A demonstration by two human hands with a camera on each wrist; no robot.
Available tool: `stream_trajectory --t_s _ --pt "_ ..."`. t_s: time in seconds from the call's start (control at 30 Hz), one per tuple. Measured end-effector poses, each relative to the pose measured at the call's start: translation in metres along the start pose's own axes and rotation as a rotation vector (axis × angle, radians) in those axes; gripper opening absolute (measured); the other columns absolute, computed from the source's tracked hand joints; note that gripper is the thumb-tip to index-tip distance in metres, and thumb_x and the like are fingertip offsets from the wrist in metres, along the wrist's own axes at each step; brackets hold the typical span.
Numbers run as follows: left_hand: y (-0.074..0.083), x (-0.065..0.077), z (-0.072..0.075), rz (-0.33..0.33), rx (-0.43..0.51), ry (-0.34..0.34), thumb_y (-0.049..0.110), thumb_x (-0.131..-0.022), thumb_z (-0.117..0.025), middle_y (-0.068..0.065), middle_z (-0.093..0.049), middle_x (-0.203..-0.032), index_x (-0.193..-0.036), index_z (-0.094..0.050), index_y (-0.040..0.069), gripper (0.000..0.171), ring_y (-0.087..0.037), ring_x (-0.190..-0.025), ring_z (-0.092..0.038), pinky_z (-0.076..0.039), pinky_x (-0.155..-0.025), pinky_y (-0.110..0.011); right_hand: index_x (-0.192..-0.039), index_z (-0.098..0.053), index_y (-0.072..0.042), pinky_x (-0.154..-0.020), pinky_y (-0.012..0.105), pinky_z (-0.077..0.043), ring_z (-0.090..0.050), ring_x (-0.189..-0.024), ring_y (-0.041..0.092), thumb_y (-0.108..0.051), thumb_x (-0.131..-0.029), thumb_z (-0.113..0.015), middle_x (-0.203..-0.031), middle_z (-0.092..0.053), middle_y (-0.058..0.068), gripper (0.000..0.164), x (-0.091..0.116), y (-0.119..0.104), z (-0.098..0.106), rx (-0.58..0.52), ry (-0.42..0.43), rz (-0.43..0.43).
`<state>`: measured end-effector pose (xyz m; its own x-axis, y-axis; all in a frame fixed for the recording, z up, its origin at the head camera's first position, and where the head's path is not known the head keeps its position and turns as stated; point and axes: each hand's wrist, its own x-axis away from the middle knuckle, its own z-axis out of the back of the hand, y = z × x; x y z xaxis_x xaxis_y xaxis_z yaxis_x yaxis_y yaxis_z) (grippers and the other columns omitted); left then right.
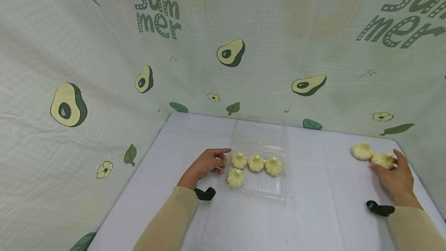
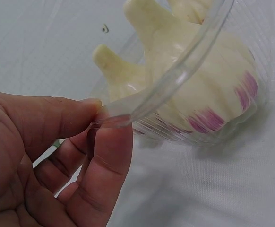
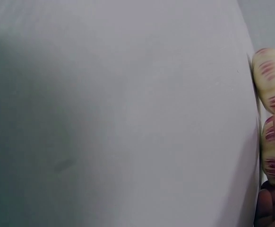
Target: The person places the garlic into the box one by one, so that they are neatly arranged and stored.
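A: How are the fingers disposed?

B: A garlic bulb (image 1: 381, 160) is gripped by the right hand (image 1: 398, 177) near the far right corner of the table (image 1: 324, 208); whether it is lifted cannot be told. The rim of the clear container (image 1: 263, 193) is pinched by the left hand (image 1: 208, 163).

A: Which relation is decisive?

B: The container is set well leftward of the gripped bulb, beside the left hand. A second bulb (image 1: 361, 151) is placed just left of the gripped one.
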<state>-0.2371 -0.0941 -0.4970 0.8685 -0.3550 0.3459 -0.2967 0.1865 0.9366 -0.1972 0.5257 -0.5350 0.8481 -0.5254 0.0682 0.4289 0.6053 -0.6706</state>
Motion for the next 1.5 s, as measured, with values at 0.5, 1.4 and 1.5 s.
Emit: stream_trajectory --t_s 0.5,1.4,1.5 --pt "0.002 0.001 0.0 0.002 0.0 -0.001 -0.006 -0.097 -0.067 -0.005 -0.06 -0.102 -0.151 -0.059 0.01 0.057 -0.015 -0.078 -0.058 -0.06 -0.066 -0.027 -0.165 -0.021 0.0 -0.105 0.067 -0.033 -0.034 -0.134 0.057 -0.033 -0.102 -0.062 -0.152 -0.03 0.042 0.082 0.011 0.001 0.003 -0.018 0.048 -0.046" --pt "0.002 0.001 -0.001 0.004 -0.008 0.003 -0.007 -0.097 -0.066 -0.006 -0.06 -0.103 -0.151 -0.06 0.011 0.057 -0.016 -0.077 -0.058 -0.061 -0.066 -0.027 -0.155 -0.054 -0.012 -0.089 0.027 -0.04 -0.049 -0.132 0.038 -0.045 -0.102 -0.064 -0.11 -0.063 -0.008 0.063 0.023 -0.007 0.004 -0.06 0.167 -0.164" --pt "0.001 0.0 0.0 0.002 -0.009 0.002 -0.006 -0.097 -0.066 -0.006 -0.06 -0.103 -0.151 -0.06 0.011 0.057 -0.016 -0.076 -0.058 -0.06 -0.066 -0.027 -0.154 -0.054 -0.007 -0.083 0.028 -0.035 -0.046 -0.131 0.041 -0.04 -0.102 -0.065 -0.129 -0.068 0.006 0.063 0.028 -0.007 0.001 -0.062 0.178 -0.132"
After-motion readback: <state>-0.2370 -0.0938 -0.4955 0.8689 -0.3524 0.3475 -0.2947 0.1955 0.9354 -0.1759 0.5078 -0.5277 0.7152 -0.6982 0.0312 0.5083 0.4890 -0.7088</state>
